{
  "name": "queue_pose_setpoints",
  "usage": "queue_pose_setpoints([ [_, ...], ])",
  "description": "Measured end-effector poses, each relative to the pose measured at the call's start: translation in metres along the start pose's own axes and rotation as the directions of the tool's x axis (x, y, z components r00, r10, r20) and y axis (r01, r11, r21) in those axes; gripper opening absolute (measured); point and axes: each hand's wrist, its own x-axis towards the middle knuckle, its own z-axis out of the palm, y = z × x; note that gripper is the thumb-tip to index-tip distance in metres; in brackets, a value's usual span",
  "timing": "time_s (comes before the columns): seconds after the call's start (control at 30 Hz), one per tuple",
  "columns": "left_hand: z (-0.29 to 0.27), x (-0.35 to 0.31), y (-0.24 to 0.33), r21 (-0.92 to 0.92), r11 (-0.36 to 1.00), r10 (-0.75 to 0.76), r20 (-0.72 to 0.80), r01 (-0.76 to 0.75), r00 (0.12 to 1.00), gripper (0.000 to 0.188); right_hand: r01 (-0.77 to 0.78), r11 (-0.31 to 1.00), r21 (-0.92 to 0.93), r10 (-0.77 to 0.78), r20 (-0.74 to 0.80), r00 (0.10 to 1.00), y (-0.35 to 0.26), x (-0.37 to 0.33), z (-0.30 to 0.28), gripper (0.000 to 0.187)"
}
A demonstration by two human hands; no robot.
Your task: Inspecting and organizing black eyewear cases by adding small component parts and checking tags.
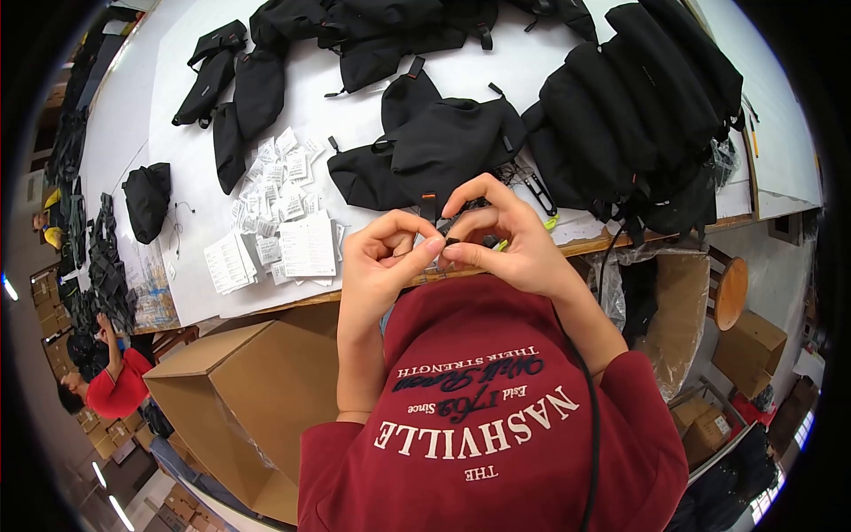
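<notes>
Forearms (359, 355) reach up from below, bringing both hands together at the table's (306, 102) near edge. I see the left hand (383, 253) curled, thumb pressed against its index finger; the right hand (519, 235) arches, its thumb and finger bent into a pinch. Between them they hold a small black piece (451, 241), mostly hidden by the fingertips. Just beyond lies a black bag (456, 137); more bags (620, 106) crowd the right, with white labels (266, 199) and papers (308, 248) left. A cardboard box (244, 390) stands beside the left forearm.
</notes>
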Motion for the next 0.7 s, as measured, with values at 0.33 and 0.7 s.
queue_pose_setpoints([
  [0.33,-0.023,0.013,-0.021,-0.128,0.973,-0.130,0.391,0.194,0.911,0.019,-0.116,0.974,-0.194,0.151,0.174,0.973,-0.021,0.001,0.000,0.034],
  [0.7,-0.033,0.006,-0.043,-0.352,0.858,-0.138,0.542,0.374,0.829,0.024,-0.093,0.972,-0.216,0.153,0.280,0.948,-0.031,0.013,0.007,0.043],
])
